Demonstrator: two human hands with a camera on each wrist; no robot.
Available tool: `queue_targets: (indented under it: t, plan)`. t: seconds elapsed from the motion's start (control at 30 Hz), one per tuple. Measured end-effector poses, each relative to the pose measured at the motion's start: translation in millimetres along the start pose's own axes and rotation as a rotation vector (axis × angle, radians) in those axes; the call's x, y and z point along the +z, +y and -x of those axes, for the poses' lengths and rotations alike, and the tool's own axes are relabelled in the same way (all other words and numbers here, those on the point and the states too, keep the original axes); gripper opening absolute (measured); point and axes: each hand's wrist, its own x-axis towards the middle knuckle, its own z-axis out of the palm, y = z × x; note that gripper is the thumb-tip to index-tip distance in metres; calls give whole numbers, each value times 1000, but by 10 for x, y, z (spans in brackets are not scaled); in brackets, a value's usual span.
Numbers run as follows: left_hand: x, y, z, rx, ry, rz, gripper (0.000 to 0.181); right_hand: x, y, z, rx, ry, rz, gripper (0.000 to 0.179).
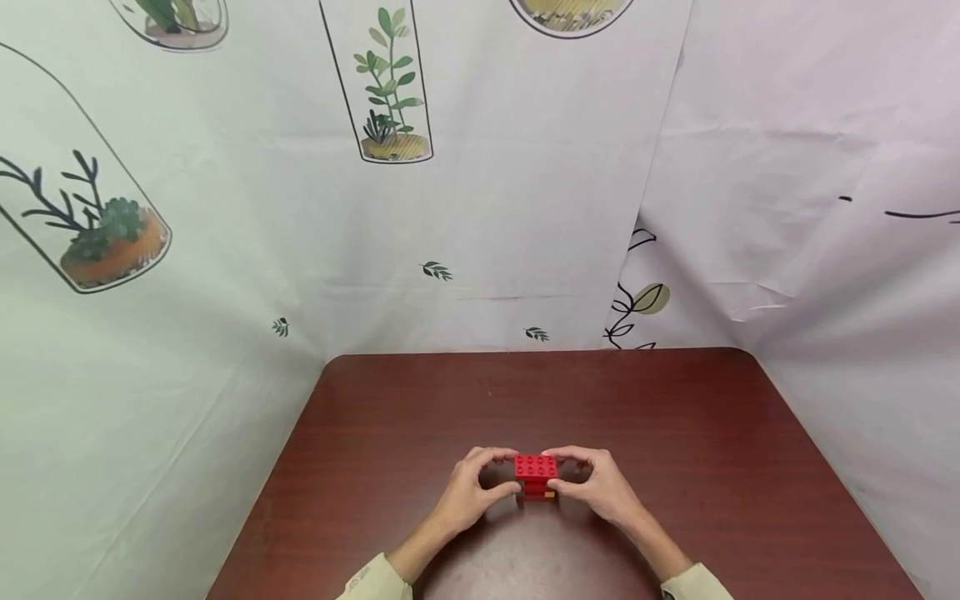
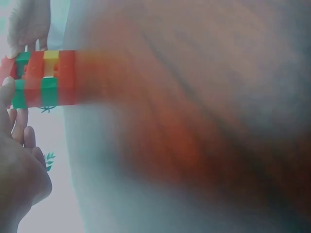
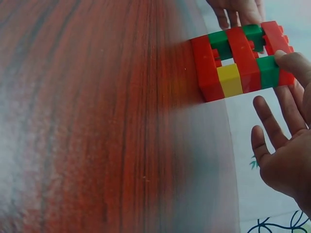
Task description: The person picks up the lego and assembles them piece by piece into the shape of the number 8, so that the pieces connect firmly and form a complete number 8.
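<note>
A stack of toy building bricks (image 1: 536, 468) stands on the table between both hands. Long red bricks form its bottom, middle and top layers, the top one with studs up. Between them sit small green bricks (image 3: 267, 71) and a yellow brick (image 3: 229, 80), with gaps between. My left hand (image 1: 467, 493) pinches the stack's upper left end, thumb in front and index finger behind. At the upper right end my right hand (image 1: 606, 487) grips it likewise, its thumb over the top red brick and a green one. In the right wrist view its other fingers spread loosely below.
The dark red-brown wooden table (image 1: 420, 400) has rounded far corners. White cloth (image 1: 517, 217) with printed plants hangs behind it and along both sides. A glare patch lies on the tabletop in front of the stack.
</note>
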Motion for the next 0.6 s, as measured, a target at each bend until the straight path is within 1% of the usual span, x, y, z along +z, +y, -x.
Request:
queue_targets:
  t: [0.13, 0.23, 0.43, 0.6]
  plan:
    - [-29, 41, -35, 9, 12, 14, 45, -5, 15, 6, 10, -9, -17, 38]
    - [-36, 76, -52, 11, 21, 24, 42, 0, 32, 10, 0, -16, -38, 38]
    - [-5, 122, -66, 17, 58, 20, 40, 13, 54, 14, -37, -26, -59, 37]
    - [24, 159, -78, 39, 87, 18, 40, 16, 61, 13, -34, -23, -65, 38]
